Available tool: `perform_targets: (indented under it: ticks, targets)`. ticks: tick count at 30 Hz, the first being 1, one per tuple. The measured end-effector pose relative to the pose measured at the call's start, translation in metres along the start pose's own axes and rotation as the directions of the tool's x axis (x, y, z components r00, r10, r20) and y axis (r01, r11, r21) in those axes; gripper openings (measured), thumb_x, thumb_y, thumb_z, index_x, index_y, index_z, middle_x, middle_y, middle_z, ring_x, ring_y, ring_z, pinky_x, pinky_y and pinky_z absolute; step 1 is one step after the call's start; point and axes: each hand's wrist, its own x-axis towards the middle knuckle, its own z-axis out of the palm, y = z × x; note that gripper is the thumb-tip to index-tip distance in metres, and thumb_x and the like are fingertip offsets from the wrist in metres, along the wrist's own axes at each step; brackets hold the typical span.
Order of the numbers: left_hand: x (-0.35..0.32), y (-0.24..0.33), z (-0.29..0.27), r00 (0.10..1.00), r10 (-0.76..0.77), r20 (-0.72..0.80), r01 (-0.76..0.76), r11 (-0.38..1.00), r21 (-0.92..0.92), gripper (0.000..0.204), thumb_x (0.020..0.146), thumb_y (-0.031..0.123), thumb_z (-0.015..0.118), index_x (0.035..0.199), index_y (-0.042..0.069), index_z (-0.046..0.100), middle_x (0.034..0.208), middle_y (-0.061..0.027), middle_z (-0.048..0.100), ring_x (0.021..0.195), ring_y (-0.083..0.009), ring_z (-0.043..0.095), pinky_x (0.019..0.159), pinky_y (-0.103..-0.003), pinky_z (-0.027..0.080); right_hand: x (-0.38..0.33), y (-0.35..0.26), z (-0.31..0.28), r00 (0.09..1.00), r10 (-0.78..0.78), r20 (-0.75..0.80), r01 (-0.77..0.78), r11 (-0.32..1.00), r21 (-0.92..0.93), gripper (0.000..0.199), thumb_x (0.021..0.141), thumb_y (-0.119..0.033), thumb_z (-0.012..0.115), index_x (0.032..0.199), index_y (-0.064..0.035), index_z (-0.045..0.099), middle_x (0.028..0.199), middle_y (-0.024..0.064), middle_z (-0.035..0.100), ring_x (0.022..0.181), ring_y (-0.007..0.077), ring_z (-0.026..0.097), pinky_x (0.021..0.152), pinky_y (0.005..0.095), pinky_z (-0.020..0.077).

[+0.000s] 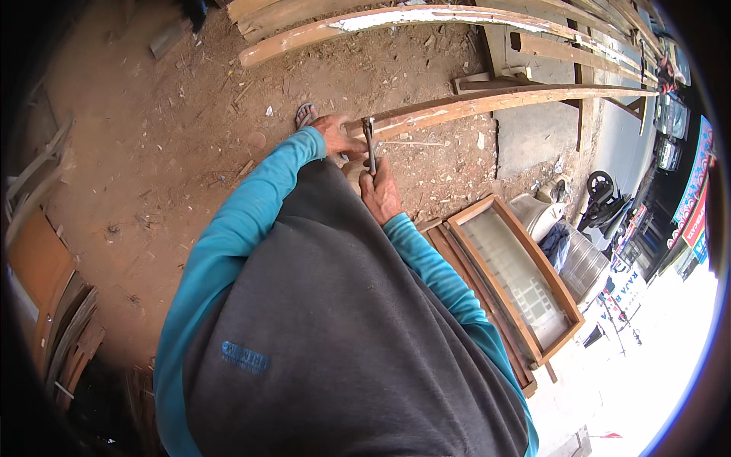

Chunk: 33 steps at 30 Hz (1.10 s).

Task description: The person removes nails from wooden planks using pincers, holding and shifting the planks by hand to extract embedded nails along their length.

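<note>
My left hand (333, 135) is closed around the near end of a long wooden beam (457, 105), which runs off to the right. In my right hand (382, 192) is a metal hammer (371, 145), held upright by its lower part. The hammer's head lies against the beam just beside my left fingers. Whether a nail is under it is too small to tell. Both forearms wear blue sleeves, and a dark shirt fills the space below my hands.
More long planks (426, 17) lie beyond the beam, one with flaking white paint. A wood-framed glass panel (499, 209) rests at the right, near a metal drum (582, 266). Wooden boards (42, 266) stand at the left. Chips litter the dirt ground (152, 152).
</note>
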Motion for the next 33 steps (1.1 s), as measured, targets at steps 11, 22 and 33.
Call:
perform_targets:
  ticks: [11,22,33]
  targets:
    - [-0.035,0.002,0.005,0.99,-0.075,-0.116,-0.045,0.619,-0.784,0.068,0.095,0.066,0.056,0.116,0.003,0.07,0.086,0.0009,0.059,0.078,-0.0089,0.057,0.068,-0.025,0.046,-0.019,-0.042,-0.08,0.969,-0.141,0.201,0.172,0.974,-0.145,0.029,0.09,-0.014,0.05,0.109,0.0071,0.053,0.097,0.0333,0.061,0.094,0.0501,0.062,0.083,0.054,0.0487]
    - [-0.024,0.004,0.008,0.989,0.132,-0.068,-0.127,0.512,-0.849,0.024,0.092,0.036,0.075,0.098,0.013,0.073,0.089,0.0018,0.069,0.075,-0.0068,0.058,0.065,-0.023,0.047,-0.024,-0.021,-0.08,0.939,-0.244,0.244,0.3,0.926,-0.228,0.038,0.092,-0.014,0.049,0.123,0.0065,0.055,0.091,0.0295,0.064,0.086,0.0441,0.066,0.079,0.0508,0.0506]
    - [-0.022,0.001,-0.004,0.984,0.14,-0.111,-0.148,0.292,-0.945,0.012,0.1,0.017,0.058,0.108,0.008,0.058,0.101,-0.0091,0.069,0.091,-0.0179,0.068,0.076,-0.029,0.056,-0.014,0.005,-0.126,0.86,0.172,0.48,-0.374,0.853,0.364,0.044,0.096,-0.013,0.047,0.133,0.0089,0.047,0.118,0.0217,0.067,0.105,0.0303,0.071,0.09,0.0405,0.0598]
